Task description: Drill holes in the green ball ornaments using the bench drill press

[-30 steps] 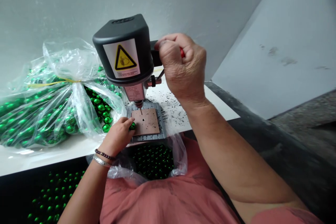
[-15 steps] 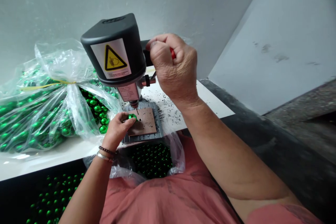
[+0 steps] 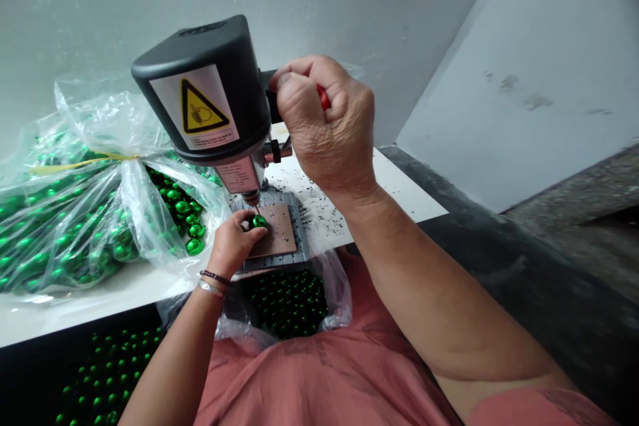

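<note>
Between thumb and fingers, my left hand (image 3: pixel 236 237) pinches a shiny green ball (image 3: pixel 259 221) on a brown board (image 3: pixel 279 233), directly under the thin bit of a black drill press (image 3: pixel 210 93). The bit's tip is at the top of the ball; whether it has entered cannot be made out. My right hand (image 3: pixel 329 123) is wrapped around a red-ended handle (image 3: pixel 324 97) at the right side of the machine. The board lies on the grey metal base (image 3: pixel 302 239).
A tied clear plastic bag (image 3: pixel 144 206) of green balls lies left of the machine on the white table (image 3: pixel 394 190). Dark shavings are scattered right of the base. An open bag (image 3: pixel 339 299) with more green balls is below the table edge.
My left hand has moved right with the green ball, from beside the bit to underneath it, over the board's hole. The machine head appears slightly further left in view. My right hand still grips the handle.
</note>
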Tool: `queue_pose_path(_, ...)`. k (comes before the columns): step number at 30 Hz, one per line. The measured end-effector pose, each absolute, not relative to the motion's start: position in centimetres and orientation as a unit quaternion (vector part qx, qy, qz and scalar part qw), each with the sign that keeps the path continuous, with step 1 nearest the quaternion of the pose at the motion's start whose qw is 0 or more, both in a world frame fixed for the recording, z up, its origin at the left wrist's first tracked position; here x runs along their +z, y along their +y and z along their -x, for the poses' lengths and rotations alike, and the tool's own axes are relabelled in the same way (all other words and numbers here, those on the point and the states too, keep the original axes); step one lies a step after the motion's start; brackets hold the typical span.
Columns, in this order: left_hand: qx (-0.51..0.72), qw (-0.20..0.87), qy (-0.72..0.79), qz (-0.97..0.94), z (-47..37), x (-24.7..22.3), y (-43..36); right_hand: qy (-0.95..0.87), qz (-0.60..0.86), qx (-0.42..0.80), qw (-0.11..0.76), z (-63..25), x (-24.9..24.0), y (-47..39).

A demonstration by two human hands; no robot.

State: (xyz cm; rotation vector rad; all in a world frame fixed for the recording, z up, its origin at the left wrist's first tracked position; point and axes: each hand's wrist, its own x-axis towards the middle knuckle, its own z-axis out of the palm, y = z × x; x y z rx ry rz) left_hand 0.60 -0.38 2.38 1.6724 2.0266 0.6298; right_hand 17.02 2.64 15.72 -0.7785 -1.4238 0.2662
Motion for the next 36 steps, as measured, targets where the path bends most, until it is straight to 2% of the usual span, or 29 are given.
queue_pose_path(10,0.187,0.224,0.716,-0.635,-1.0,2.4,0.4,-0.632,0.335,0.115,0.689,-17.0,15.3,2.2)
queue_pose_path(25,0.158,0.151,0.721,-0.657,-1.7,2.5,-0.4,-0.663,0.386,0.000,0.642,-17.3,11.5,-0.7)
queue_pose_path(36,0.158,0.160,0.723,-0.653,-1.8,2.5,-0.3,-0.657,0.389,-0.046,0.645,-17.0,8.9,-0.9)
